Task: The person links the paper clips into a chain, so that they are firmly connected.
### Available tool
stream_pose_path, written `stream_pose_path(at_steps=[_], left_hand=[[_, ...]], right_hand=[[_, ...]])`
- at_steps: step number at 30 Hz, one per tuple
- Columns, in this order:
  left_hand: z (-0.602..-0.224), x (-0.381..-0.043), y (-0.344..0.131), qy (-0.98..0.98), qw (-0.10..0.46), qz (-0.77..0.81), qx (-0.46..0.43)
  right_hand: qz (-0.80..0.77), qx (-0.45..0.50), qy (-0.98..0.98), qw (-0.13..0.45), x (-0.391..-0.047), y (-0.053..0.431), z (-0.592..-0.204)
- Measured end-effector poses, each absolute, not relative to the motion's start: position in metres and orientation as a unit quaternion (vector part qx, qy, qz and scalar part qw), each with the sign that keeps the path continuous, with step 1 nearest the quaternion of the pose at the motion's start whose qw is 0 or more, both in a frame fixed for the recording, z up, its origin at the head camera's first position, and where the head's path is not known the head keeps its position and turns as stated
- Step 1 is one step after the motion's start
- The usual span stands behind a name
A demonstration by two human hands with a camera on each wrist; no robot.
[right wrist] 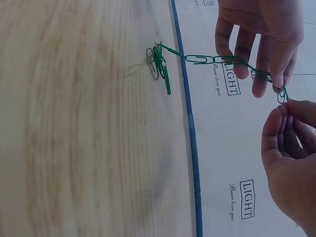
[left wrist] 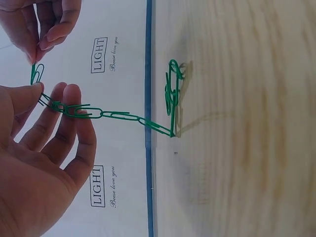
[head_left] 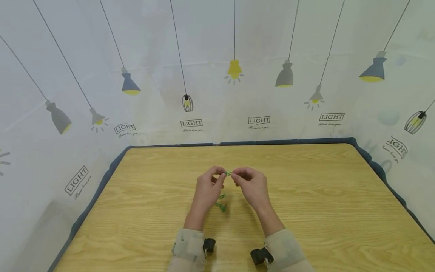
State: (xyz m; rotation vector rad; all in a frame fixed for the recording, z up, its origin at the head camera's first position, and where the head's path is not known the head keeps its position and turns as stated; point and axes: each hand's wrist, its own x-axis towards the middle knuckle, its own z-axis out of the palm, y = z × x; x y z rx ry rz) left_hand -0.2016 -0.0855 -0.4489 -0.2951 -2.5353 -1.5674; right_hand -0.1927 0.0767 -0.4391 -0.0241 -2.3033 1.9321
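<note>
Above the middle of the table my left hand (head_left: 205, 190) pinches the upper end of a chain of green paper clips (left wrist: 118, 116) between thumb and forefinger. Its other fingers are spread loosely beside the chain. Facing it, my right hand (head_left: 254, 186) pinches a green paper clip (right wrist: 281, 95) with thumb and fingertips, right at the end of the chain. The links hang below the left hand, and the lower part of the chain lies bunched on the table (left wrist: 237, 163). In the head view the hanging clips (head_left: 222, 207) show between the wrists.
A pale wall covering (head_left: 217, 37) printed with lamps and the word LIGHT surrounds the table on the far side and both flanks. A dark blue strip (head_left: 285, 142) runs along the table's far edge. Black wrist cameras (head_left: 209, 245) sit at both cuffs.
</note>
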Motion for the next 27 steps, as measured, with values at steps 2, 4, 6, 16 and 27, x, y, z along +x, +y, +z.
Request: stream_pose_path(at_steps=[2,4,6,16,27], left_hand=[[-0.4489,-0.2015,-0.0852,-0.845,0.078,-0.519,-0.099],[-0.4492,-0.2013,-0.0852,-0.847,0.085,-0.515,-0.1],[-0.4489,-0.2007,-0.085,-0.85,0.093,-0.509,-0.101],[-0.4473,-0.1981,-0.0839,-0.85,0.11,-0.506,-0.095],[-0.4514,-0.1983,-0.0871,-0.828,0.07,-0.546,-0.106]], right_hand=[[0.64,-0.006,-0.765,0.068,-0.1922,0.0771,-0.439],[0.634,-0.007,-0.77,0.073,-0.1918,0.077,-0.439],[0.627,-0.007,-0.775,0.08,-0.1913,0.0767,-0.439],[0.579,0.004,-0.804,0.132,-0.1895,0.0755,-0.4427],[0.594,-0.005,-0.794,0.133,-0.1898,0.0802,-0.4409]])
